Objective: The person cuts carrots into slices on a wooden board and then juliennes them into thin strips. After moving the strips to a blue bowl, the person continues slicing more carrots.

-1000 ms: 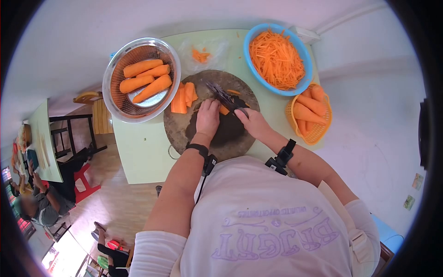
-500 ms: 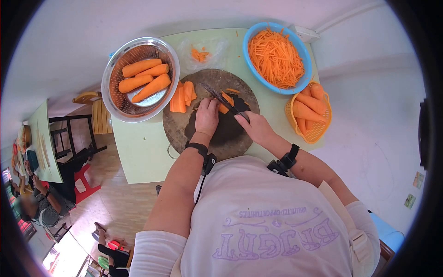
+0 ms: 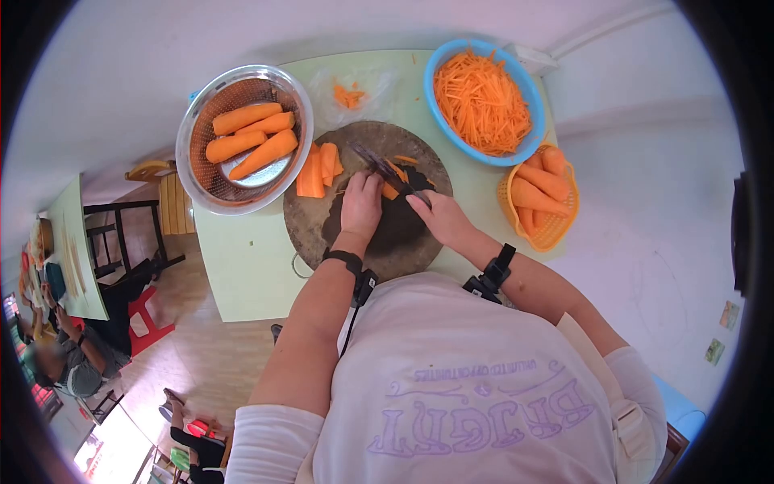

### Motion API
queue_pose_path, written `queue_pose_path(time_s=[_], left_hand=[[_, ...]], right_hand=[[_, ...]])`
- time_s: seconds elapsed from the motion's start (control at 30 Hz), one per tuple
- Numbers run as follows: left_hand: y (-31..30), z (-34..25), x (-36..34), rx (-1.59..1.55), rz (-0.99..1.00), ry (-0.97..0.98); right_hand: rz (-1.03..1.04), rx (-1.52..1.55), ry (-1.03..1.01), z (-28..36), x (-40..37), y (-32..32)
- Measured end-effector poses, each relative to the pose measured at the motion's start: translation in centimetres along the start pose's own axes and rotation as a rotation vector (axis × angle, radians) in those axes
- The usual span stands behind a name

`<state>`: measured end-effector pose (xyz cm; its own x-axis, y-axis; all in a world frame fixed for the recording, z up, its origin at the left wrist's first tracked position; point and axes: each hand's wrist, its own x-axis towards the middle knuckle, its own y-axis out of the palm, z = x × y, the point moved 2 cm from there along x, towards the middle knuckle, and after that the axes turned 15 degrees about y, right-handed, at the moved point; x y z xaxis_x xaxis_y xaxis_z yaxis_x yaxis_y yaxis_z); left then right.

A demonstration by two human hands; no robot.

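Note:
My right hand (image 3: 444,218) is closed round the handle of a dark-bladed kitchen knife (image 3: 377,164), which slants across a round chopping board (image 3: 302,226). Close beside the blade, my left hand (image 3: 361,208) is curled with its fingertips down on a carrot piece (image 3: 390,192), mostly hidden by the fingers and knife. Cut carrot strips (image 3: 401,172) lie on the blade's right side. Flat carrot slices (image 3: 311,176) rest at the board's left edge. A dark, wet-looking patch covers the board's middle.
A steel colander (image 3: 187,165) with several peeled carrots stands at left. Carrot shreds fill a blue basin (image 3: 536,121) at upper right. Below it, a yellow basket (image 3: 556,236) holds more carrots. A plastic bag (image 3: 383,89) with scraps lies behind the board. Another person (image 3: 89,355) sits far left.
The knife and my right hand have shifted slightly left, and the blade's face looks more tilted. My left hand stays in nearly the same place.

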<state>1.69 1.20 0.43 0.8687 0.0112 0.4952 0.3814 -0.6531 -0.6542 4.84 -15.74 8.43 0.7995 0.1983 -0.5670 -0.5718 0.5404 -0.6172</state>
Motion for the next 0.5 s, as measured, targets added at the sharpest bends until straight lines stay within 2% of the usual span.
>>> queue_pose_path(time_s=[0.13,0.5], left_hand=[[-0.2,-0.1,0.0,-0.009,0.017,-0.014],[-0.1,0.1,-0.1,0.001,0.030,-0.015]], right_hand=[[0.055,0.027,0.047,-0.2,0.1,-0.3],[0.045,-0.041,0.061,0.7,-1.9,-1.3]])
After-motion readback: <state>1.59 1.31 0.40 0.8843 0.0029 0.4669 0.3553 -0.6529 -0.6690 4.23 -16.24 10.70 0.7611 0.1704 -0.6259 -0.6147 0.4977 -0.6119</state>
